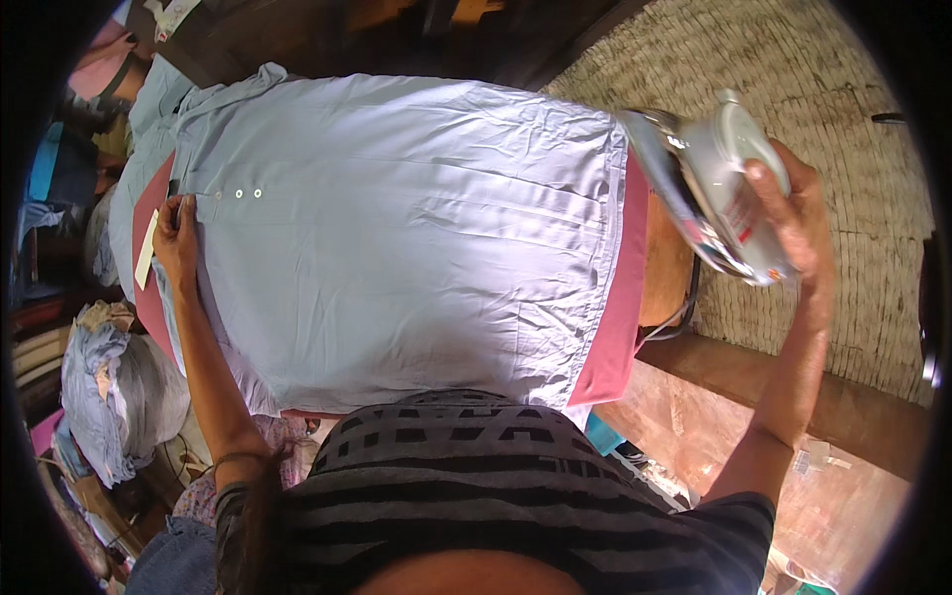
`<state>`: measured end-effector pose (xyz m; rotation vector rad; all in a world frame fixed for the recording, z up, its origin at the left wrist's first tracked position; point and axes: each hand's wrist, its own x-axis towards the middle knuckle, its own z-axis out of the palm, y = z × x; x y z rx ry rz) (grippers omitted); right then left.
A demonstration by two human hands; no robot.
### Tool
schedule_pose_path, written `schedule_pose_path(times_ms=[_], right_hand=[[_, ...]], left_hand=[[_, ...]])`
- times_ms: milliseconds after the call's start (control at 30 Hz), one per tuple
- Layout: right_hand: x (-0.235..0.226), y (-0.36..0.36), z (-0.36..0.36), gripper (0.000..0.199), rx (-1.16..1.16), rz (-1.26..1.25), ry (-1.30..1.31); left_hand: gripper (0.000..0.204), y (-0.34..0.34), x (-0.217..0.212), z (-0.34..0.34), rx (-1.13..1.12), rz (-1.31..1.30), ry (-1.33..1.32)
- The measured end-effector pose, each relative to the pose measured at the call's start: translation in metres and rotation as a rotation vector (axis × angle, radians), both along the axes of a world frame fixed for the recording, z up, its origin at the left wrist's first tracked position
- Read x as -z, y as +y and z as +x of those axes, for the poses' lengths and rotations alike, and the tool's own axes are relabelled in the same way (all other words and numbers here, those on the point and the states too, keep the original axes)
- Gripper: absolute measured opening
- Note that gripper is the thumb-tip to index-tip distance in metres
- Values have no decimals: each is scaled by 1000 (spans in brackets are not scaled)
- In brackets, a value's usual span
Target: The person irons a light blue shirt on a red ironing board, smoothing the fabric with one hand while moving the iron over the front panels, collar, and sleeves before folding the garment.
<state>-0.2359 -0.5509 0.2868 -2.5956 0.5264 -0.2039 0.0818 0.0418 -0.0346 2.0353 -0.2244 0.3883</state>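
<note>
A light blue-grey shirt (397, 248) lies spread over a board with a dark pink cover (615, 327). White buttons (248, 193) run along its placket toward the left, and creases cross its right side. My left hand (176, 243) pinches the shirt at the placket's left end. Just beside it is a narrow cream strip (147, 255). Beyond the board's right end, my right hand (811, 213) grips a clothes iron (729, 149) by its handle. The iron is tilted, its shiny metal side toward the shirt, and slightly blurred.
A grey cord (684, 317) runs by the board's right end. Woven matting (823, 89) and a wooden ledge (773, 372) lie to the right. Bundled cloth (129, 397) is piled at the left. Dark wooden furniture (327, 40) stands along the far side.
</note>
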Motion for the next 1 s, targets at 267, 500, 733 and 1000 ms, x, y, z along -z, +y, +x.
schedule_pose_path(times_ms=[267,500,733,1000], right_hand=[[23,-9,-40,40,115,-185,242],[124,77,22,32,-341,-27,14],[143,87,53,37,-407,10,124],[140,87,54,35,-466,84,183]], left_hand=[[22,-3,-3,0,5,126,-20],[22,-2,-4,2,5,4,23],[31,-78,-52,-59,-327,670,-495],[22,-157,-52,-148,278,425,-283]])
